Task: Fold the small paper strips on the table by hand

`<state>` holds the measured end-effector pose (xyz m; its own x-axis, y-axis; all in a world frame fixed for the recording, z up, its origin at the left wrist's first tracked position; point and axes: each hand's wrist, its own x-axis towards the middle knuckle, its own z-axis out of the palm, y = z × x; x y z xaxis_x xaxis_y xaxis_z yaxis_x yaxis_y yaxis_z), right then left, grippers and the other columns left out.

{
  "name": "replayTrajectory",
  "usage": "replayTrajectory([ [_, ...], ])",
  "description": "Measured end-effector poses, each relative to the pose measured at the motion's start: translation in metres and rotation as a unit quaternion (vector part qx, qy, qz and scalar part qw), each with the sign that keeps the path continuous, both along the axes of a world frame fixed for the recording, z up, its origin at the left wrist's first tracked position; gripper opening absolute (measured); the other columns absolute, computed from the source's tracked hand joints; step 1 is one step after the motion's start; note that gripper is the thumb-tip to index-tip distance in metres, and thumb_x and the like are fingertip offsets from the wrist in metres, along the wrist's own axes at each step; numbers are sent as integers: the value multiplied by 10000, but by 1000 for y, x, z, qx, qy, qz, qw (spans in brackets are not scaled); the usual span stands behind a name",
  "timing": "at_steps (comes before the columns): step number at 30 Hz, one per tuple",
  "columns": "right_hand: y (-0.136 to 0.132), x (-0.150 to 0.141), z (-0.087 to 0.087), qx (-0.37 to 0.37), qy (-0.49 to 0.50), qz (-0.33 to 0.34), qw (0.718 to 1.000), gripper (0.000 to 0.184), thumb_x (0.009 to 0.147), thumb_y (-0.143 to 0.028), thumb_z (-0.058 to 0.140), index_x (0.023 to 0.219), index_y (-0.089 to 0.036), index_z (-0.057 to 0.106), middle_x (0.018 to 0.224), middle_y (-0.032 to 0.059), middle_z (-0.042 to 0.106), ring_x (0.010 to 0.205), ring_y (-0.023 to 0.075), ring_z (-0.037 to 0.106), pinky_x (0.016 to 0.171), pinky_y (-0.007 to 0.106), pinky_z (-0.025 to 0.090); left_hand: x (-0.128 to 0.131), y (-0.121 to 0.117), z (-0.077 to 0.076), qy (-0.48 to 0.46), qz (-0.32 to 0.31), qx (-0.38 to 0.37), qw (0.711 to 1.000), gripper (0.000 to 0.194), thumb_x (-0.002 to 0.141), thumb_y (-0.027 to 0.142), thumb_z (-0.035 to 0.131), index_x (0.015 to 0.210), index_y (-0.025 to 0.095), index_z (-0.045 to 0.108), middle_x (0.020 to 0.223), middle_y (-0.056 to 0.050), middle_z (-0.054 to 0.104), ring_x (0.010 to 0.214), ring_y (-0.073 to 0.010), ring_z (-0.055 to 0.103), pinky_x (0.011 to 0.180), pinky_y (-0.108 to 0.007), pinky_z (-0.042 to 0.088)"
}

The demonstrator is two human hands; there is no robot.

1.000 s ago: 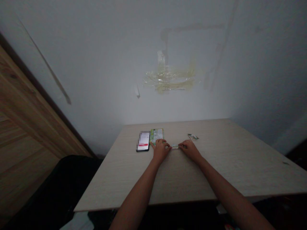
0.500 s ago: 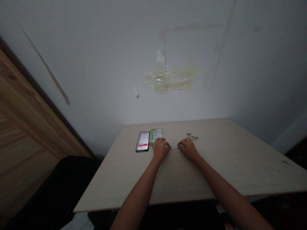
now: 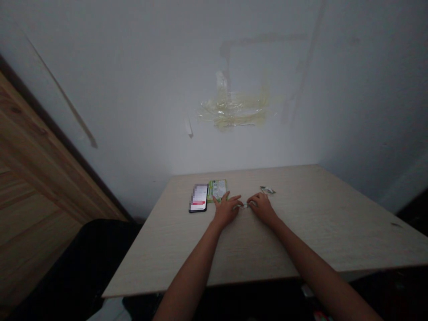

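Note:
A small pale strip (image 3: pixel 245 205) lies low over the table between my two hands, only a short piece of it showing. My left hand (image 3: pixel 226 210) has its thumb and index finger closed at the strip's left end, while the other fingers are spread. At the right end, my right hand (image 3: pixel 262 208) pinches the strip between thumb and fingertips. The fingers cover both ends, and its exact kind is too small to make out. Just beyond my left hand lies a green and white printed packet (image 3: pixel 217 189), flat on the table.
A phone (image 3: pixel 199 198) with a lit screen lies left of the packet. Behind my right hand is a small torn-looking wrapper (image 3: pixel 268 190). The wooden table (image 3: pixel 160 249) meets a wall (image 3: pixel 140 111) with tape at the back. A dark object (image 3: pixel 396 224) lies near the right edge.
My left hand has shifted slightly right along the strip, its fingers spreading more, so less of the strip shows. My right hand stays almost in place. The camera view has moved slightly.

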<state>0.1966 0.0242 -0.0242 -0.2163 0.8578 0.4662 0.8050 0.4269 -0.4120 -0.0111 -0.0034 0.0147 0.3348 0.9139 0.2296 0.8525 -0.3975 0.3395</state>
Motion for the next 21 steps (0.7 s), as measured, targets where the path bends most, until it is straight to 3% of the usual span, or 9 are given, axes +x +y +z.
replayTrajectory([
  [5, -1, 1, 0, 13, 12, 1, 1000, 172, 890, -225, 579, 946, -201, 740, 970, 101, 627, 982, 246, 534, 959, 411, 392, 0, -5, 4, -1, -24, -17, 1000, 260, 907, 343, 564, 1109, 466, 673, 1335, 81, 642, 1438, -284, 312, 1065, -785, -113],
  [13, -2, 2, -1, 31, 43, 12, 998, 330, 875, -179, 557, 1182, -197, 677, 1056, 111, 626, 1041, 252, 524, 999, 427, 392, 2, -9, 5, 21, 16, 70, 997, 222, 903, 435, 582, 1084, 462, 707, 1211, 36, 708, 1337, -312, 419, 1080, -776, -99],
  [21, -6, 1, 3, 29, 18, 55, 998, 209, 876, -229, 604, 998, -237, 773, 991, 98, 656, 1002, 245, 563, 975, 434, 410, 5, -8, 2, 14, 39, 75, 996, 226, 888, 445, 609, 1082, 427, 722, 1154, 3, 713, 1252, -303, 459, 1107, -753, -40],
])
